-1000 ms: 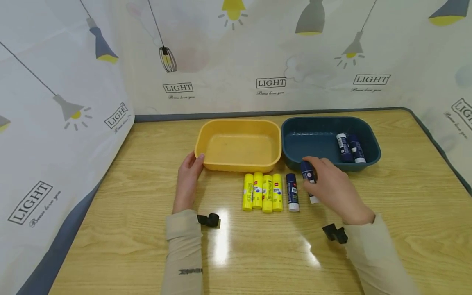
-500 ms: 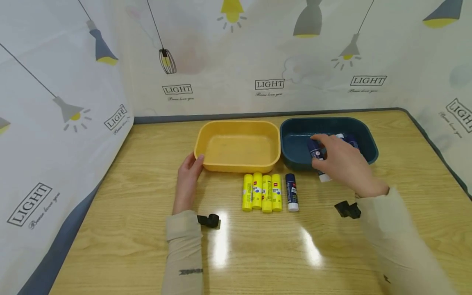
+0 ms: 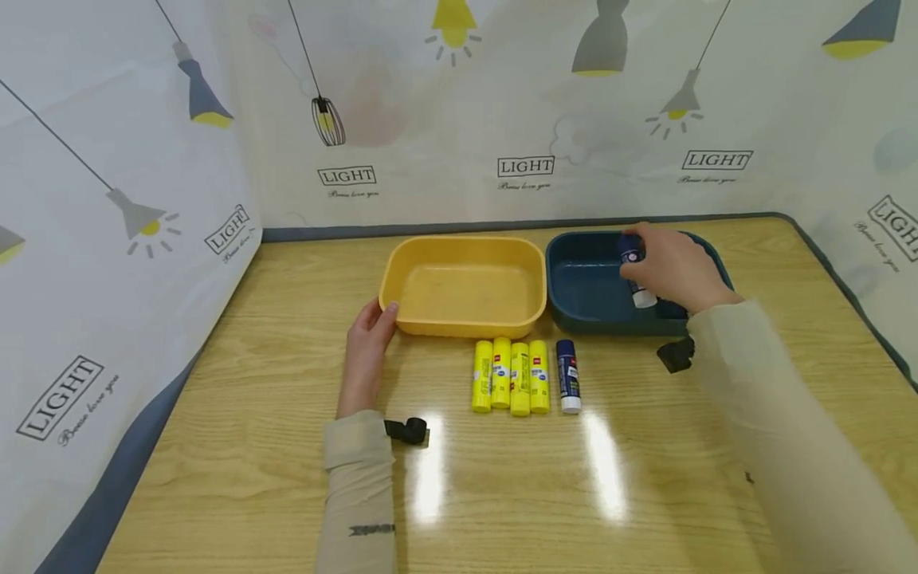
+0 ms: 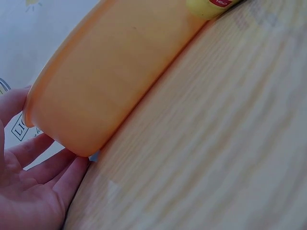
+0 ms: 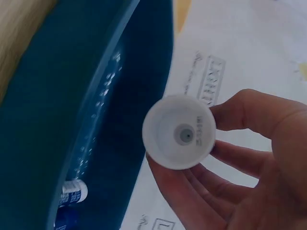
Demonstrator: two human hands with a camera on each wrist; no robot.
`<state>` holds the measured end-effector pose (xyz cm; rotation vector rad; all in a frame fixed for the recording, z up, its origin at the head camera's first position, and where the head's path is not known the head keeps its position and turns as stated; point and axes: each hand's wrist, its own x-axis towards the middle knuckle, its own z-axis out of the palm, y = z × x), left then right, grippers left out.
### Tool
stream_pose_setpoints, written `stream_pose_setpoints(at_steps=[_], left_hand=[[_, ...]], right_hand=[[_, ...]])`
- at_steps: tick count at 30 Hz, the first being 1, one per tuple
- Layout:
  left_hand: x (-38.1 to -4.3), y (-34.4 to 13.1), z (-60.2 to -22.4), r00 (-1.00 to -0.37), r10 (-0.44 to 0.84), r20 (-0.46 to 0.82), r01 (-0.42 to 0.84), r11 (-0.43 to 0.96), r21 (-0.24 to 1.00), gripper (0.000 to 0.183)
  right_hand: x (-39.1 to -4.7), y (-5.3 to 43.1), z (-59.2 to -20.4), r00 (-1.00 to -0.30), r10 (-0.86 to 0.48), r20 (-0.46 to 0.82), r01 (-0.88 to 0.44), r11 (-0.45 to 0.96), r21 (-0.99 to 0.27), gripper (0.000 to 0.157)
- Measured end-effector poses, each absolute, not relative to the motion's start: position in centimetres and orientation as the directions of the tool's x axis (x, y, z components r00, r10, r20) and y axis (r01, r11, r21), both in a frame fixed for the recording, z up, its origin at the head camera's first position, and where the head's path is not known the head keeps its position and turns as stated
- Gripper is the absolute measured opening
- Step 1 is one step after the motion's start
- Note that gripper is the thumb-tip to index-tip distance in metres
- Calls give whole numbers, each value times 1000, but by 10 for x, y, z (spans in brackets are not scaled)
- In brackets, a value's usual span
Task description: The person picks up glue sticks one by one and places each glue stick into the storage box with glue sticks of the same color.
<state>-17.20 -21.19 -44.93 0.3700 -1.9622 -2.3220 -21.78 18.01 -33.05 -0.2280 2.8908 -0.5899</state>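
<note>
My left hand grips the near left corner of a yellow plastic bin, thumb at the rim; the left wrist view shows its fingers against the side wall. Over the dark blue bin, my right hand holds a navy glue stick between thumb and fingers, its white end pointing down. That round white base faces the right wrist camera. Lower left in that view, a glue stick lies inside the blue bin beside another; in the head view my right hand hides them.
Several yellow glue sticks lie side by side on the wooden table before the yellow bin. One navy glue stick with a white end lies to their right. A lamp-patterned sheet stands behind the bins.
My right hand has lifted the navy glue stick off the table and carried it away from me and rightward, over the blue bin. My left hand stays on the yellow bin.
</note>
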Motion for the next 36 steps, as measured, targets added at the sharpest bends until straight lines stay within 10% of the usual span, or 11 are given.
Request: stream_pose_setpoints(at_steps=[36], left_hand=[[-171, -214, -451, -964, -218, -150, -127, -115, 985, 60]], right_hand=[[-254, 200, -351, -934, -124, -336, -29, 962, -273, 53]])
